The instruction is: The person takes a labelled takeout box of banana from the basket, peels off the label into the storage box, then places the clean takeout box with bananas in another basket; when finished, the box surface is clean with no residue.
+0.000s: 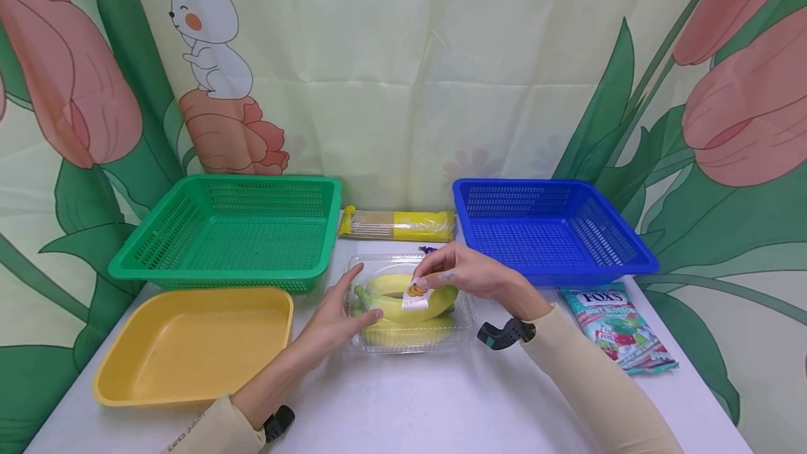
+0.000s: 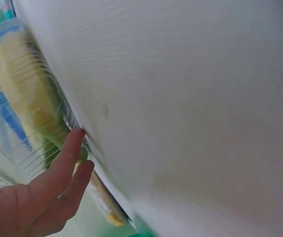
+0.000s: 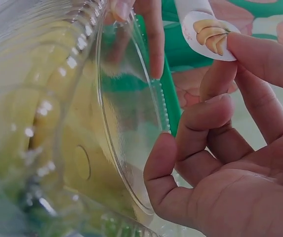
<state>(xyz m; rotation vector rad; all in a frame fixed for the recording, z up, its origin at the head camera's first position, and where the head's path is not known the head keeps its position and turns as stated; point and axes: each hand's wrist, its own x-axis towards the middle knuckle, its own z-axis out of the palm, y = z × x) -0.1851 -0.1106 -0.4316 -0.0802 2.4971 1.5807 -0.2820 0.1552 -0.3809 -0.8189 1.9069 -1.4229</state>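
A clear plastic clamshell box [image 1: 468,331] with yellow-green bananas [image 1: 384,308] inside stands in the middle of the table, its lid down. My left hand [image 1: 334,312] lies along the box's left side, fingers extended and thumb over the near left part of the lid. In the left wrist view, the left fingers [image 2: 72,148] reach along the box's wall. Above the lid, my right hand [image 1: 463,273] pinches a white label [image 1: 415,298] between thumb and forefinger. A banana picture shows on this label [image 3: 211,37] in the right wrist view, and the other right fingers are loosely curled.
A green basket [image 1: 120,268] stands at the back left, with a yellow tray [image 1: 189,352] in front. The blue basket [image 1: 639,258] is at the back right, near a Fox's candy bag [image 1: 621,328]. Behind the box lie a noodle packet [image 1: 403,225] and a small purple item [image 1: 428,249].
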